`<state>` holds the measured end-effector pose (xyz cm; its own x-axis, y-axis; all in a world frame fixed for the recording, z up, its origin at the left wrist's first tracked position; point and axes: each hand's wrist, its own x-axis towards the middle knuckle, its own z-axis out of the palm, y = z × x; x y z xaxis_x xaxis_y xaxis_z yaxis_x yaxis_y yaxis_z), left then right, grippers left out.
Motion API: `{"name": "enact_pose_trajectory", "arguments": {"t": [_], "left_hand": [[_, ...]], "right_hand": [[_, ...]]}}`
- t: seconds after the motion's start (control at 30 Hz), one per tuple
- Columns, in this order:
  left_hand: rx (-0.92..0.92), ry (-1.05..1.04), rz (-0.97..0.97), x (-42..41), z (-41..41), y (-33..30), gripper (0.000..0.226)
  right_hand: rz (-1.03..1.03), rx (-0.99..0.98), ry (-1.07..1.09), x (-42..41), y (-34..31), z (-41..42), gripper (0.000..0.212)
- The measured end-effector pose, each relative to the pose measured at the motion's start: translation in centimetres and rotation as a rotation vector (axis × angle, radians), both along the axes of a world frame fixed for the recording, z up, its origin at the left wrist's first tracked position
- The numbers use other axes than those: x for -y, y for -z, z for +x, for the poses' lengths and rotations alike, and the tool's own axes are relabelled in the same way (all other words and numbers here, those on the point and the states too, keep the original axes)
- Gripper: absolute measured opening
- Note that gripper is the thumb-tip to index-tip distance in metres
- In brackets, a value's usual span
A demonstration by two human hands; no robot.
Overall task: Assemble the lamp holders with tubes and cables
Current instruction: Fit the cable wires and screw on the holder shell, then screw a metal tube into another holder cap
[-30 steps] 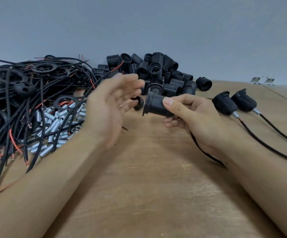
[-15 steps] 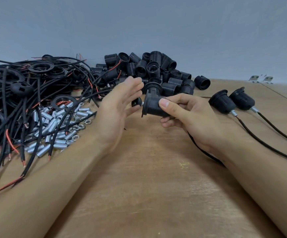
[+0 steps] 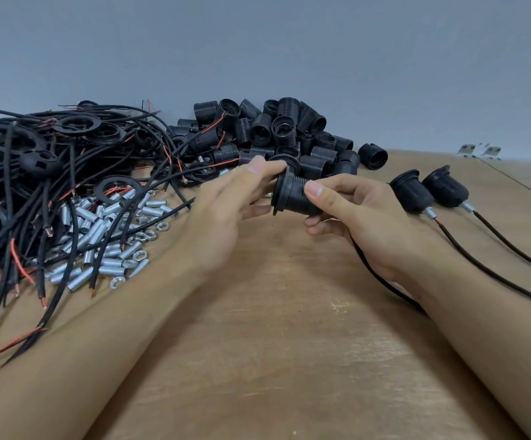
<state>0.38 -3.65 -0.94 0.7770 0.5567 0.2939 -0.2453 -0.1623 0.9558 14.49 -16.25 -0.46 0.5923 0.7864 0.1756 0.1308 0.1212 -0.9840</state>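
Between the two hands, a lamp holder [image 3: 292, 195] is being gripped by the right hand [image 3: 353, 214], its cable [image 3: 381, 277] trailing under that wrist. Just right of it, two finished holders [image 3: 429, 192] are lying done; heaps of sockets [image 3: 276, 134], tubes [image 3: 99, 236] and cables [image 3: 35, 185] are waiting. Since a second ago, the left hand [image 3: 226, 204], fingers straight, is closing onto the flange.

Wooden table [image 3: 289, 344]; grey wall [image 3: 321, 58] behind; small metal brackets [image 3: 479, 150] far right.
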Motion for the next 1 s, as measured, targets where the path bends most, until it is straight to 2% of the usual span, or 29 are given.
{"name": "enact_pose_trajectory", "arguments": {"t": [0.07, 0.13, 0.17, 0.23, 0.33, 0.4, 0.5, 0.57, 0.7, 0.83, 0.93, 1.0], "left_hand": [[-0.007, -0.045, 0.018, -0.1, 0.0, 0.1, 0.045], [-0.014, -0.095, 0.043, -0.3, 0.0, 0.1, 0.044], [-0.012, -0.112, 0.050, -0.4, 0.0, 0.1, 0.042], [-0.010, -0.160, 0.072, -0.6, 0.0, 0.0, 0.037], [-0.056, -0.289, 0.222, -0.7, 0.0, 0.3, 0.024], [-0.166, -0.402, 0.443, -1.1, -0.1, 0.7, 0.015], [-0.356, -0.538, 0.752, -2.2, -0.3, 1.2, 0.015], [-0.504, -0.581, 0.839, -3.1, -0.5, 1.3, 0.024], [-0.729, -0.754, 0.863, -4.6, -1.2, 0.9, 0.036], [-0.954, -0.814, 0.852, -5.2, -1.7, 0.6, 0.029], [-0.959, -0.824, 0.848, -5.2, -1.6, 0.6, 0.030], [-0.930, -0.926, 0.816, -5.4, -1.8, 0.3, 0.032]], "right_hand": [[-0.051, 0.104, 0.087, 0.1, -0.1, 0.3, 0.021], [-0.189, 0.404, 0.330, 0.5, -0.3, 1.3, 0.017], [-0.272, 0.557, 0.468, 0.9, -0.6, 1.9, 0.019], [-0.405, 0.695, 0.661, 1.8, -1.3, 3.0, 0.032], [-0.645, 0.825, 0.732, 2.3, -1.3, 4.4, 0.043], [-0.734, 0.890, 0.718, 2.1, -1.0, 4.3, 0.045], [-0.660, 0.923, 0.661, 1.7, -0.7, 3.6, 0.040], [-0.564, 0.934, 0.603, 1.5, -0.4, 3.2, 0.036], [-0.417, 0.976, 0.439, 1.0, 0.0, 2.3, 0.032], [-0.323, 0.972, 0.310, 0.6, 0.2, 1.4, 0.026], [-0.267, 0.955, 0.278, 0.5, 0.4, 1.1, 0.018], [-0.251, 0.919, 0.270, 0.5, 0.5, 1.1, 0.014]]}}
